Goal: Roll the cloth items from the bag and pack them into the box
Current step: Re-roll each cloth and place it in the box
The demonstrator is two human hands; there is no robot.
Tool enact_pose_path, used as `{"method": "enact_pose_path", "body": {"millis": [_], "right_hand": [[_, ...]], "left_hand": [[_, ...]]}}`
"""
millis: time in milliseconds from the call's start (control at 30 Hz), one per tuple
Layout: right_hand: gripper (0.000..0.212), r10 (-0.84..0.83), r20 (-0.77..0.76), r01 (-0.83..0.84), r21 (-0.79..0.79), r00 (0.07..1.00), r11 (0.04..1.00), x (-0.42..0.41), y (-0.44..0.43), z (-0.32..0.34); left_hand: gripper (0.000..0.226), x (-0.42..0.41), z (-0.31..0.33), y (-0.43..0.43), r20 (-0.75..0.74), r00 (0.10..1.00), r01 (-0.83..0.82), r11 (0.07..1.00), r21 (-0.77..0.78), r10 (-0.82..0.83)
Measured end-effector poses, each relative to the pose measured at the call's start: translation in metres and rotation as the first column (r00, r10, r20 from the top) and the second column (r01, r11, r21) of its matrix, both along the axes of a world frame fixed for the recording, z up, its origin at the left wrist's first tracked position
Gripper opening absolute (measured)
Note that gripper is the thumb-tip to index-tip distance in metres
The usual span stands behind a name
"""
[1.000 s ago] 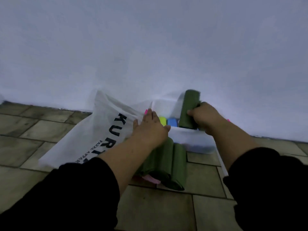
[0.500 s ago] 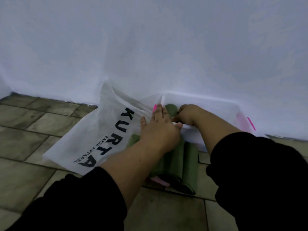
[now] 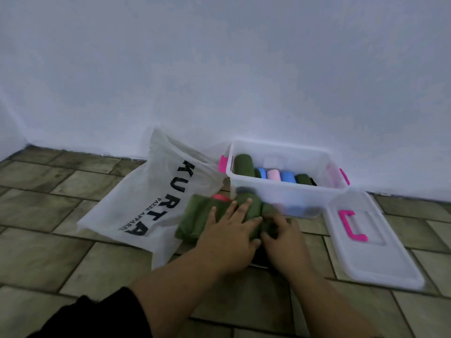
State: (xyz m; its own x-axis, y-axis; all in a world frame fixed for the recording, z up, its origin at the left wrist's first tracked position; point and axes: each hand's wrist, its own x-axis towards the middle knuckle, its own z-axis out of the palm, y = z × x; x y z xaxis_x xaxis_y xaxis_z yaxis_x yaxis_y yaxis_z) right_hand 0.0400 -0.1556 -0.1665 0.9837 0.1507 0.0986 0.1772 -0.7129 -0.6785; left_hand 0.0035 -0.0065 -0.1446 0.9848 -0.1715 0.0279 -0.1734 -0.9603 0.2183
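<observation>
The left hand [image 3: 229, 231] lay flat on the green cloths [image 3: 195, 215] heaped before the box [image 3: 288, 189], the right hand [image 3: 286, 231] curling round one. Next, I judged, it needed lifting in beside the rolls [image 3: 273, 174].

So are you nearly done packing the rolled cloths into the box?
Partly. Done: green, blue and pink rolls already sit in the box. In hand: the left hand presses flat on the green cloths in front of it, with the right hand beside it on them. Left: those go in, plus a red piece by the bag; the lid lies off.
</observation>
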Motion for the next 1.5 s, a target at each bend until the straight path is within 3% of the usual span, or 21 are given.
{"method": "enact_pose_path", "body": {"millis": [67, 233, 300, 400, 467, 533, 633, 733, 800, 867, 933, 1000, 1033, 1100, 1167, 1233, 1333, 1367, 1500], "right_hand": [[0.043, 0.040, -0.022, -0.041, -0.037, 0.999, 0.999, -0.002, 0.003, 0.003], [0.035, 0.030, -0.117, -0.056, -0.220, 0.993, 0.974, 0.005, 0.004, 0.024], [0.043, 0.017, -0.184, -0.071, -0.291, 0.983, 0.954, 0.001, 0.002, 0.027], [0.053, 0.017, -0.255, -0.077, -0.226, 0.967, 0.971, -0.011, -0.004, 0.027], [0.054, -0.009, -0.226, -0.050, -0.252, 0.974, 0.966, -0.020, -0.013, 0.027], [0.055, -0.067, -0.164, 0.019, -0.282, 0.984, 0.959, -0.031, -0.026, 0.025], [0.050, -0.188, -0.188, 0.158, -0.165, 0.964, 0.974, -0.046, -0.046, 0.020], [0.073, -0.281, -0.234, 0.249, -0.158, 0.931, 0.956, -0.054, -0.059, 0.018], [0.088, -0.332, -0.301, 0.309, -0.124, 0.894, 0.943, -0.056, -0.064, 0.021], [0.095, -0.350, -0.388, 0.370, -0.023, 0.853, 0.929, -0.059, -0.068, 0.026], [0.094, -0.329, -0.440, 0.414, 0.112, 0.836, 0.903, -0.065, -0.069, 0.030], [0.084, -0.294, -0.382, 0.379, 0.169, 0.876, 0.910, -0.075, -0.065, 0.031], [0.076, -0.271, -0.309, 0.331, 0.163, 0.912, 0.929, -0.081, -0.062, 0.030], [0.065, -0.196, -0.161, 0.223, 0.179, 0.967, 0.958, -0.097, -0.052, 0.030], [0.072, -0.090, -0.049, 0.097, 0.186, 0.995, 0.978, -0.113, -0.043, 0.029], [0.077, 0.044, 0.129, -0.052, 0.056, 0.991, 0.997, -0.122, -0.040, 0.026], [0.079, 0.224, 0.250, -0.160, -0.253, 0.942, 0.954, -0.129, -0.044, 0.021], [0.078, 0.269, 0.241, -0.178, -0.342, 0.932, 0.923, -0.131, -0.047, 0.018], [0.058, 0.406, 0.207, -0.235, -0.554, 0.890, 0.799, -0.147, -0.054, -0.001]], "left_hand": [[0.052, -0.002, -0.003, -0.002, -0.031, 0.999, -0.013, 1.000, 0.021, 0.014], [0.054, -0.002, 0.000, -0.006, -0.090, 0.996, -0.013, 0.998, 0.054, 0.018], [0.055, -0.004, 0.001, -0.010, -0.126, 0.992, -0.001, 0.999, 0.052, 0.008], [0.059, -0.009, -0.001, -0.015, -0.143, 0.990, 0.012, 0.998, 0.064, -0.003], [0.061, -0.017, -0.004, -0.017, -0.134, 0.991, 0.028, 0.996, 0.079, -0.017], [0.060, -0.028, -0.007, -0.018, -0.114, 0.993, 0.044, 0.993, 0.113, -0.031], [0.062, -0.042, -0.012, -0.018, -0.126, 0.992, 0.036, 0.987, 0.157, -0.016], [0.064, -0.051, -0.006, -0.022, -0.141, 0.990, 0.012, 0.986, 0.167, 0.012], [0.060, -0.060, 0.002, -0.031, -0.063, 0.998, 0.012, 0.995, 0.104, -0.005], [0.057, -0.068, 0.010, -0.046, 0.062, 0.997, 0.044, 0.996, -0.080, -0.039], [0.052, -0.075, 0.017, -0.063, 0.007, 0.999, 0.036, 0.902, -0.431, -0.037], [0.047, -0.080, 0.023, -0.081, -0.279, 0.958, -0.175, 0.635, -0.752, -0.066], [0.047, -0.082, 0.024, -0.088, -0.406, 0.911, -0.325, 0.480, -0.815, -0.072], [0.045, -0.083, 0.025, -0.094, -0.610, 0.789, -0.595, 0.155, -0.789, -0.077], [0.044, -0.079, 0.029, -0.088, -0.706, 0.692, -0.722, -0.162, -0.673, -0.148], [0.049, -0.074, 0.033, -0.075, -0.705, 0.691, -0.710, -0.338, -0.618, -0.162], [0.050, -0.070, 0.036, -0.054, -0.648, 0.753, -0.632, -0.395, -0.666, -0.112], [0.048, -0.070, 0.037, -0.048, -0.626, 0.777, -0.605, -0.354, -0.713, -0.067], [0.029, -0.073, 0.045, -0.032, -0.428, 0.882, -0.432, -0.029, -0.902, 0.197]]}}
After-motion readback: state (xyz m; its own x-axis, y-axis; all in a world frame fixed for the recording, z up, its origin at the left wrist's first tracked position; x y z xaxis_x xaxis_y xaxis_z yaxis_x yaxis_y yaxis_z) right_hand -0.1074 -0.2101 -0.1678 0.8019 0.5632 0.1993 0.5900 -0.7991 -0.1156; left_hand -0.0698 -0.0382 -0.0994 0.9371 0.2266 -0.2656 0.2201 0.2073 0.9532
